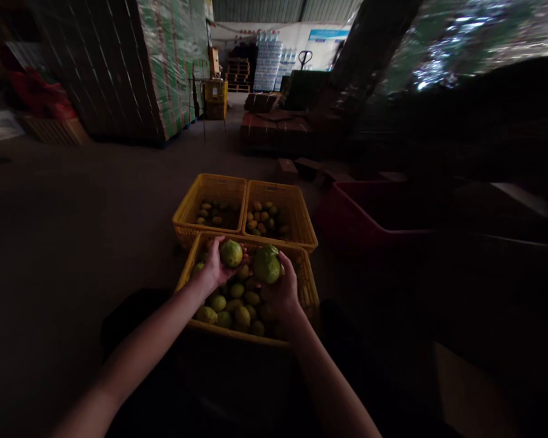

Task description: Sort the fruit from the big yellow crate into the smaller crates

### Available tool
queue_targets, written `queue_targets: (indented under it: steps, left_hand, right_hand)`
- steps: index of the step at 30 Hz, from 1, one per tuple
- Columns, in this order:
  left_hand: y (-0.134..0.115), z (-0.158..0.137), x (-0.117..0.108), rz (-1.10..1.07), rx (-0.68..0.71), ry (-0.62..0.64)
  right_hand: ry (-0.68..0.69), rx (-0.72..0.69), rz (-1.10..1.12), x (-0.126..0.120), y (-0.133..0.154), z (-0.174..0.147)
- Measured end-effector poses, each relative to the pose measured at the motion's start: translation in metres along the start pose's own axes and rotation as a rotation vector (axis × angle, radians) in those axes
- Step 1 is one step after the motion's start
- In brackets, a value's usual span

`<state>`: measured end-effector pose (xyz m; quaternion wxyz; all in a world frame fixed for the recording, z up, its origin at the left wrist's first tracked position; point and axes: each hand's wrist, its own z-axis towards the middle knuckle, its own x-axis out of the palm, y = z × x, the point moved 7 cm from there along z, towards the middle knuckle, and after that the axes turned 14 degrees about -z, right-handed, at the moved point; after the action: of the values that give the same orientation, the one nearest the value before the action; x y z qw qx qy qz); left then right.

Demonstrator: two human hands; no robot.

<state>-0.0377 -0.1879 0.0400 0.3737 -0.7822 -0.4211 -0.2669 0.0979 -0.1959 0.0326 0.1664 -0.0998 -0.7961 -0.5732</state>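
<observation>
My left hand (217, 267) is closed around a round yellow-green fruit (231, 253). Beside it, my right hand (285, 289) grips a larger, bumpy green fruit (267, 264); the exact kind of either is hard to tell in the dim light. Both are held up over the near yellow plastic crate (256, 340), a small gap between them. Several green and yellowish fruits (242, 316) lie loose in this crate below my hands. My forearms cover parts of its side walls.
Two more yellow crates, left (182, 222) and right (305, 225), stand just beyond, each with several fruits low inside. A red bin (363, 213) is to the right. Tall wrapped stacks (171, 73) rise at the left and right. Flattened cardboard (278, 125) lies behind the crates.
</observation>
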Motion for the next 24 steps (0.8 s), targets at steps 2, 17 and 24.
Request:
queue_targets:
  steps: [2, 17, 24]
  left_hand:
    - [0.001, 0.002, -0.008, 0.101, 0.047, -0.007]
    - [-0.067, 0.03, -0.022, 0.871, -0.021, -0.023]
    - [-0.028, 0.03, -0.094, 1.199, 0.02, -0.051]
  right_hand:
    - [0.002, 0.033, 0.047, -0.004, 0.0, 0.0]
    - [-0.023, 0.252, 0.268, -0.029, 0.018, -0.035]
    - [0.031, 0.159, 0.108, -0.03, -0.012, -0.022]
